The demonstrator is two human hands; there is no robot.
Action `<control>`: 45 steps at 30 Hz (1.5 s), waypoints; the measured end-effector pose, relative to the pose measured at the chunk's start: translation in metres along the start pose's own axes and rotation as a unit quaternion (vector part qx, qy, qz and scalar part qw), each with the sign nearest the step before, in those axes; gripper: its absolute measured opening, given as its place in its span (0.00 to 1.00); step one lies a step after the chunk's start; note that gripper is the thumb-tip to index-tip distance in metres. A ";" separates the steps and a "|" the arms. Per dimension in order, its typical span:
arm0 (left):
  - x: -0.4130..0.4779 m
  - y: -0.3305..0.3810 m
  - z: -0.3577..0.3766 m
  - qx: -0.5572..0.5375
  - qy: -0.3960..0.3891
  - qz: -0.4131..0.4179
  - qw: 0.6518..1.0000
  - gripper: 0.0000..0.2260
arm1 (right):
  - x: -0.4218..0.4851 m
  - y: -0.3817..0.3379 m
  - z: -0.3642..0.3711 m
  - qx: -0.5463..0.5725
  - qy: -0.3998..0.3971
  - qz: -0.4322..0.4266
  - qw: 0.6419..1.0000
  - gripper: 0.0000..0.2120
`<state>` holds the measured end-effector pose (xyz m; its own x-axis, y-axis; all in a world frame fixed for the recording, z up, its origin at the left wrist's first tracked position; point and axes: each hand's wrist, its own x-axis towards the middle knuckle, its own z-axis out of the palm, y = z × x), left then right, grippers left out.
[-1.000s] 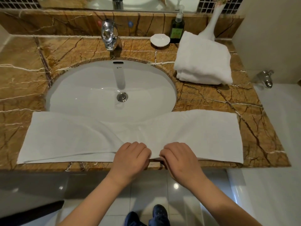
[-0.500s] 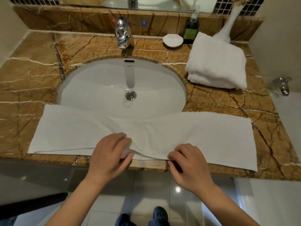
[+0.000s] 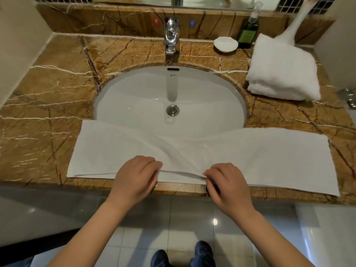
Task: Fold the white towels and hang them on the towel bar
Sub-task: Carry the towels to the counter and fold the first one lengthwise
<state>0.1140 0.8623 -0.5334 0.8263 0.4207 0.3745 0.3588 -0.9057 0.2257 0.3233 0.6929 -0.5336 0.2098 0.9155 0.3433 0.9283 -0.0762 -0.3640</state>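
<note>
A long white towel, folded into a strip, lies along the front edge of the brown marble counter, its middle sagging over the sink's near rim. My left hand pinches the towel's near edge left of centre. My right hand pinches the same edge right of centre. Between my hands the cloth is raised into creases. A stack of folded white towels sits at the counter's back right. No towel bar is in view.
The white oval sink fills the counter's middle, with a chrome tap behind it. A soap dish, green pump bottle and white vase stand at the back right. A chrome fitting sits at the right edge. Tiled floor lies below.
My hands have spread apart along the towel's near edge, the left one going left. The cloth between them has risen into folds. The view has shifted, so the counter appears further right.
</note>
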 end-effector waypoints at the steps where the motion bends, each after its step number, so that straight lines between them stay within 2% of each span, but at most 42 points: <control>1: 0.000 -0.003 0.000 0.002 0.003 0.002 1.000 0.09 | 0.000 0.000 0.000 -0.002 0.001 -0.005 1.000 0.07; 4: 0.001 -0.005 0.001 0.014 0.038 0.011 0.999 0.09 | 0.003 0.000 -0.001 -0.018 -0.002 -0.024 1.000 0.03; 9: -0.005 -0.005 0.003 0.017 0.076 0.048 0.996 0.04 | 0.007 -0.004 0.000 -0.037 0.027 -0.041 0.998 0.05; 12: -0.008 -0.008 0.002 0.013 0.046 0.080 0.996 0.04 | 0.004 -0.005 0.001 -0.031 0.043 -0.050 0.997 0.05; 16: -0.008 -0.011 -0.002 -0.003 -0.037 0.113 0.993 0.03 | 0.003 -0.006 0.001 -0.016 -0.024 -0.048 0.998 0.05; 21: -0.015 -0.015 -0.014 -0.040 -0.053 0.089 0.994 0.04 | 0.014 -0.020 -0.001 0.002 -0.021 -0.028 0.999 0.01; 25: -0.044 -0.039 -0.035 -0.030 -0.033 -0.003 0.999 0.12 | 0.034 -0.060 0.015 0.042 -0.007 -0.043 0.998 0.02; 29: -0.067 -0.072 -0.057 -0.004 -0.067 -0.046 0.997 0.12 | 0.060 -0.104 0.042 0.063 -0.055 -0.097 0.992 0.07; 33: -0.073 -0.087 -0.066 0.005 -0.083 -0.044 0.996 0.11 | 0.076 -0.124 0.062 0.022 -0.084 -0.084 0.993 0.06; 41: -0.070 -0.091 -0.070 -0.014 -0.034 -0.053 0.998 0.08 | 0.082 -0.138 0.072 0.010 -0.023 -0.076 0.997 0.03; 45: -0.069 -0.098 -0.073 -0.005 -0.008 -0.045 0.999 0.09 | 0.089 -0.146 0.072 0.003 0.044 -0.124 0.991 0.04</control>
<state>-0.0103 0.9261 -0.5161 0.7979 0.4996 0.3371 0.4281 -0.8635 0.2666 0.1840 0.8145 -0.5124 0.0025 0.8675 0.4974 0.9528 0.1489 -0.2645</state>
